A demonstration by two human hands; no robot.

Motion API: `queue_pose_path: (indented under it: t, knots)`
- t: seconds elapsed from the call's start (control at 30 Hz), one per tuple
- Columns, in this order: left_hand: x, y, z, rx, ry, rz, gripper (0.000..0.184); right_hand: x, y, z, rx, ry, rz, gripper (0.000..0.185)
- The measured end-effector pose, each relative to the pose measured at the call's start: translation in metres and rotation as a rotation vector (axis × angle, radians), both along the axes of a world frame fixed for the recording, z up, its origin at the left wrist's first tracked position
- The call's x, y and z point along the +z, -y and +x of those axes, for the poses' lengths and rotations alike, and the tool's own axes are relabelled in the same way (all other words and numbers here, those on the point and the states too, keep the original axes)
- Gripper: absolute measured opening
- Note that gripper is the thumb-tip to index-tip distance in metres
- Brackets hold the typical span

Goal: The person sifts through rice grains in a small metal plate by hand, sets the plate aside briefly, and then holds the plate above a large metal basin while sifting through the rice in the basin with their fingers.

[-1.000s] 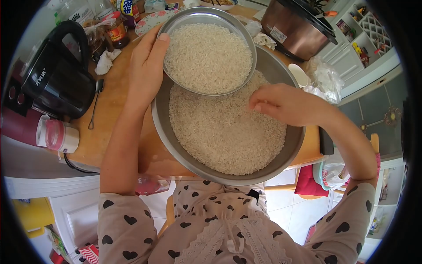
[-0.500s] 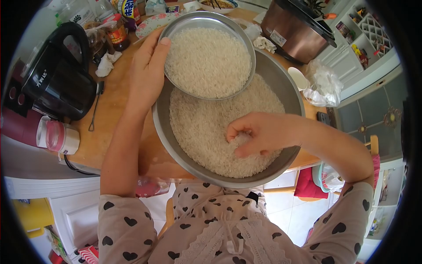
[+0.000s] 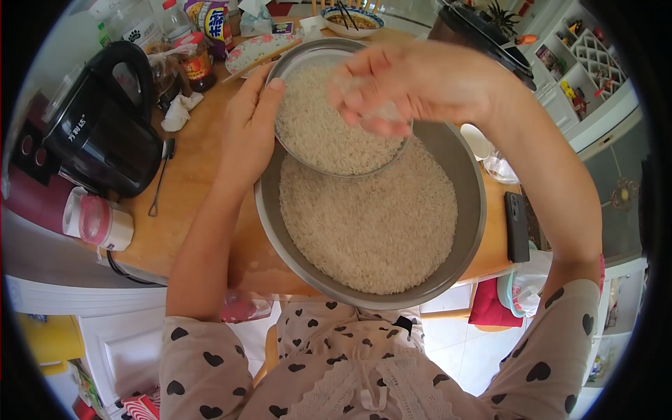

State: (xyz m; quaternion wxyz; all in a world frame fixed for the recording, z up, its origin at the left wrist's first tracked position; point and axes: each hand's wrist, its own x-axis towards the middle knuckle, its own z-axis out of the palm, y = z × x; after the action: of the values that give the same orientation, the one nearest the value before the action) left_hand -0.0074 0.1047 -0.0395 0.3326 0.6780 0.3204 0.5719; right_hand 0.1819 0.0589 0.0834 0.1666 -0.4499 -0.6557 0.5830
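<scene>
My left hand [image 3: 250,133] grips the left rim of a round, shallow metal dish [image 3: 389,170], thumb on top. White rice [image 3: 308,115] fills that dish, which sits over the far side of a large metal basin [image 3: 472,203]. More rice [image 3: 371,220] lies in the basin, its surface fairly level. Above the dish, my right hand [image 3: 427,80] is curled, somewhat blurred by motion, with whitish rice showing between the fingers. It hides the dish's upper right part.
On the left of the wooden table stand a black kettle [image 3: 105,119], a pink-and-white jar [image 3: 105,222] and a sauce jar [image 3: 198,64]. A bowl with chopsticks [image 3: 352,22] is at the back. A rice cooker [image 3: 483,35] and a phone [image 3: 516,227] are on the right.
My right hand has risen out of the rice in the basin and moved up over the dish, with rice in its fingers. My left hand still holds the dish.
</scene>
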Motion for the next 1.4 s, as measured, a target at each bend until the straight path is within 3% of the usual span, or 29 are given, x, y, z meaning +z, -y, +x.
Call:
queue_pose_path:
  t: [0.03, 0.13, 0.6, 0.87, 0.97, 1.07, 1.27, 1.37, 1.4]
  knots:
    - [0.000, 0.000, 0.000, -0.001, -0.008, 0.000, 0.039, 0.005, -0.005, -0.002, -0.039, -0.001, 0.083, 0.013]
    - [0.000, -0.001, -0.001, -0.008, -0.017, 0.001, 0.039, 0.025, -0.035, 0.005, -0.135, -0.057, -0.104, 0.019]
    - [0.001, 0.000, 0.000, -0.053, 0.018, -0.015, 0.039, 0.035, -0.056, 0.022, -0.123, -0.253, 0.050, 0.019]
    - [0.001, 0.001, 0.000, -0.038, 0.017, -0.010, 0.040, 0.051, -0.032, 0.027, -0.234, -0.070, 0.168, 0.021]
    - [0.002, 0.003, 0.001, -0.037, 0.021, -0.012, 0.040, 0.051, -0.038, 0.028, -0.138, -0.086, 0.210, 0.022]
    - [0.003, 0.003, 0.000, -0.049, 0.020, -0.027, 0.040, 0.056, -0.034, 0.022, -0.257, -0.019, 0.296, 0.021]
    - [0.001, 0.002, 0.001, -0.037, 0.023, -0.035, 0.040, 0.052, -0.013, 0.036, -0.085, -0.022, 0.251, 0.023]
    - [0.001, 0.002, 0.002, -0.045, 0.044, -0.007, 0.039, 0.047, 0.007, 0.030, -0.219, 0.194, 0.221, 0.026]
    - [0.000, 0.001, 0.001, -0.051, 0.048, 0.004, 0.039, 0.040, 0.012, 0.034, -0.142, 0.213, 0.234, 0.024]
